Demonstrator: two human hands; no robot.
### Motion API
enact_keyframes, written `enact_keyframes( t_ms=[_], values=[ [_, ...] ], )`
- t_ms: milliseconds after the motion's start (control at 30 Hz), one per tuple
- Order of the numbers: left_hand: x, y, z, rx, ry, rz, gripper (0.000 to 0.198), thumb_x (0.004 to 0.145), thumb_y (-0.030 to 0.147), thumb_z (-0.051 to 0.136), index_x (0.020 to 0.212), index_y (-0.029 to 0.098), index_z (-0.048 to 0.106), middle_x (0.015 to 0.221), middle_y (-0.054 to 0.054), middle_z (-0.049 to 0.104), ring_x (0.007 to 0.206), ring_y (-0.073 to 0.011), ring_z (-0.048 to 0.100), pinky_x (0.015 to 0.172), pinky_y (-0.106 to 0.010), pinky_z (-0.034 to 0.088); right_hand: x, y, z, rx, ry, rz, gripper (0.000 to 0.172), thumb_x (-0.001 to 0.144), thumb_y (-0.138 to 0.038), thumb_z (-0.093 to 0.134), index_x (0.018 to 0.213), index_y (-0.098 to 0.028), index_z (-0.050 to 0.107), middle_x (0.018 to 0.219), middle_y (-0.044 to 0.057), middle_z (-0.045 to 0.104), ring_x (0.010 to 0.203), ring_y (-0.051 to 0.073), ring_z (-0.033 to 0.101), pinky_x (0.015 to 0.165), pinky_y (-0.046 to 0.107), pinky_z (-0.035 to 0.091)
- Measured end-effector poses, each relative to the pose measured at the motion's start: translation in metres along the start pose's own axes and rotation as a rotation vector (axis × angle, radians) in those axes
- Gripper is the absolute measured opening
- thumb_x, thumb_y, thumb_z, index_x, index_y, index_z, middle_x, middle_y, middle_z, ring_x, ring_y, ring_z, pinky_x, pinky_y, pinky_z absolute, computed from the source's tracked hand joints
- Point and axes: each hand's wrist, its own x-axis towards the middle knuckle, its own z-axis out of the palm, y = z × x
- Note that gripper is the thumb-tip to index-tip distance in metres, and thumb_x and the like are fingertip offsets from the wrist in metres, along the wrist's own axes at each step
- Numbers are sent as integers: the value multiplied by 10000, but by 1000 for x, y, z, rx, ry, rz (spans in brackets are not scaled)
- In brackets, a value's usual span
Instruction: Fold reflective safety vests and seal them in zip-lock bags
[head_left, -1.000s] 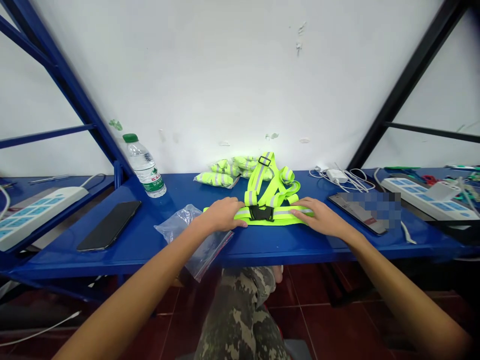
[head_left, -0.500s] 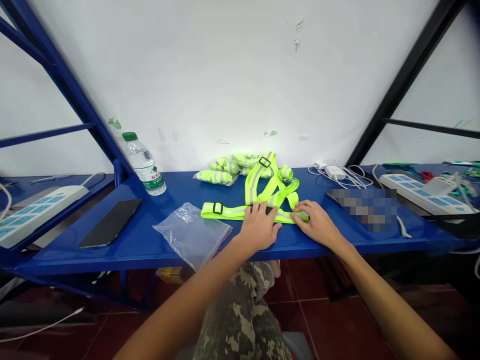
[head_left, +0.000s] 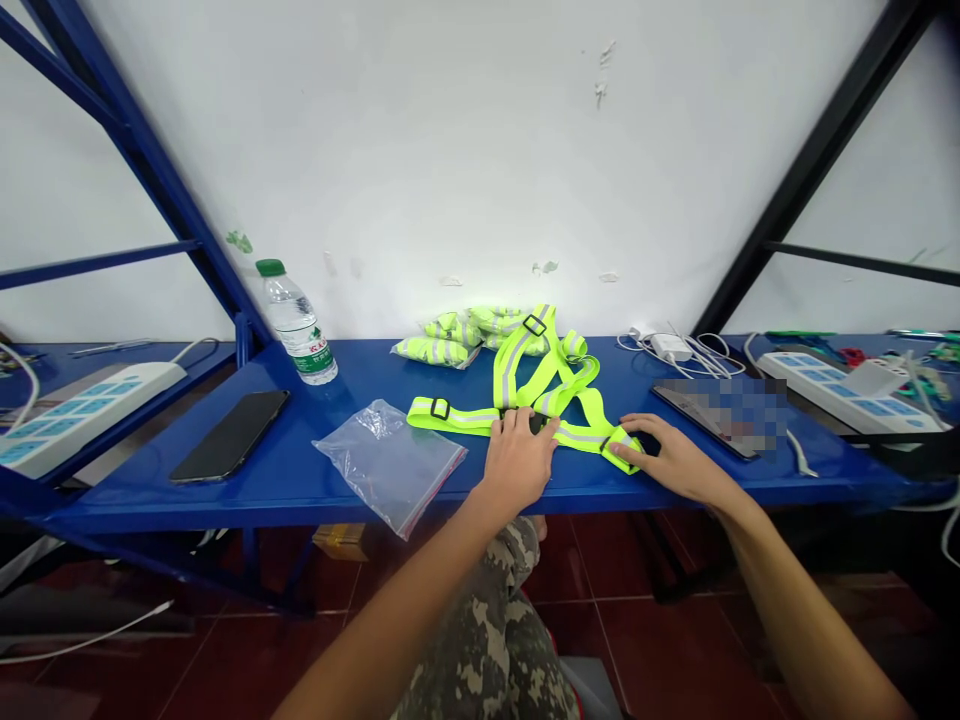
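Lying far left of the reflective harness (head_left: pixel 525 385), on the blue steel shelf (head_left: pixel 225 505): a white power strip (head_left: pixel 90 415). Lying closer to the harness, on the same side: a black smartphone (head_left: pixel 229 436). Standing upright further along, toward the wall: a water bottle (head_left: pixel 298 335). Lying just left of the harness and nearer the shelf's front edge: a clear zip bag (head_left: pixel 390 468). Heaped just behind the harness's left part: folded hi-vis bundles (head_left: pixel 442 350).

Sitting mid-shelf, the harness is stretching its long axis left to right along the shelf front, with its looped straps rising toward the wall. Pressing palm-down on the lower strap: the left hand (head_left: pixel 517 460) — open and flat, not closing around anything, its fingers (head_left: pixel 521 425) lying beside a black buckle (head_left: pixel 536 423) that is partly hidden. Reaching in from the right: the right hand (head_left: pixel 671 460), fingertips (head_left: pixel 622 450) touching the strap's folded end — pinching or merely resting, cannot tell. Lying away from both hands, but nearer the left: a black slider (head_left: pixel 440 408) on the strap's left end.

Lying right of the harness: a white charger (head_left: pixel 670 347) among cables, a tablet (head_left: pixel 712 415) with its screen blurred, and a second power strip (head_left: pixel 847 395).
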Motion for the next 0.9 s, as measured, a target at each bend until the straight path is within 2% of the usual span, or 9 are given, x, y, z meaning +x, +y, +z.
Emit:
enact_keyframes(
  t_ms=[200, 300, 367, 433, 533, 633, 700, 800, 900],
  values=[
    [0, 0, -1, 18, 6, 3, 416, 992, 322, 324, 1345, 283, 540, 1224, -121, 519, 1103, -277, 483, 865, -429, 409, 7, -18, 12, -222, 98, 34, 338, 822, -525, 566, 951, -225, 655, 869, 84, 665, 862, 281, 619, 805, 435, 479],
    [-1, -1, 0, 31, 16, 35, 413, 993, 315, 316, 1326, 248, 551, 1192, -109, 553, 1071, -274, 490, 845, -438, 408, 9, -26, 13, -125, 138, 89, 307, 795, -468, 597, 995, -236, 621, 786, 39, 635, 702, 222, 595, 670, 351, 466],
    [-1, -1, 1, 28, 20, 46, 399, 992, 318, 329, 1305, 243, 564, 1204, -103, 562, 1082, -271, 490, 842, -435, 407, 11, -30, 17, 18, 234, 125, 345, 757, -424, 637, 1036, -227, 590, 782, 22, 618, 660, 193, 583, 637, 323, 465],
    [-1, -1, 1, 21, 15, 52, 381, 988, 317, 349, 1285, 248, 577, 1217, -97, 568, 1100, -264, 491, 839, -425, 408, 14, -36, 23, 130, 393, 168, 396, 718, -386, 668, 1061, -213, 571, 806, 24, 605, 676, 189, 589, 651, 325, 483],
    [0, -1, 1, -1, 9, 57, 358, 988, 297, 363, 1257, 253, 594, 1213, -86, 582, 1109, -250, 507, 839, -408, 411, 17, -55, 34, 190, 607, 190, 388, 729, -328, 654, 1082, -205, 549, 847, 38, 591, 727, 203, 599, 697, 347, 504],
    [1, -2, -2, -57, 2, 57, 335, 994, 286, 355, 1192, 246, 623, 1181, -79, 603, 1105, -237, 535, 847, -389, 415, 21, -77, 44, 121, 720, 86, 337, 784, -246, 579, 1115, -211, 524, 897, 61, 586, 822, 229, 599, 783, 378, 508],
    [1, -3, -5, -139, 6, 40, 330, 1003, 286, 330, 1112, 226, 636, 1143, -77, 624, 1089, -226, 561, 851, -375, 421, 24, -89, 50, 21, 722, -44, 295, 806, -190, 529, 1099, -215, 519, 928, 85, 584, 874, 250, 587, 815, 400, 503],
    [1, -5, -10, -343, 41, -53, 330, 1018, 288, 271, 1029, 197, 587, 1055, -75, 662, 1012, -214, 613, 856, -366, 439, 28, -100, 59, -147, 633, -259, 237, 831, -125, 480, 1048, -212, 520, 958, 116, 590, 914, 281, 562, 822, 427, 491],
    [2, -7, -13, -594, 99, -193, 274, 1019, 361, 283, 1035, 203, 507, 1023, -78, 683, 975, -212, 646, 858, -353, 464, 31, -108, 66, -238, 510, -420, 184, 891, -132, 448, 1039, -203, 530, 1002, 133, 604, 949, 289, 546, 844, 434, 479]
  ],
)
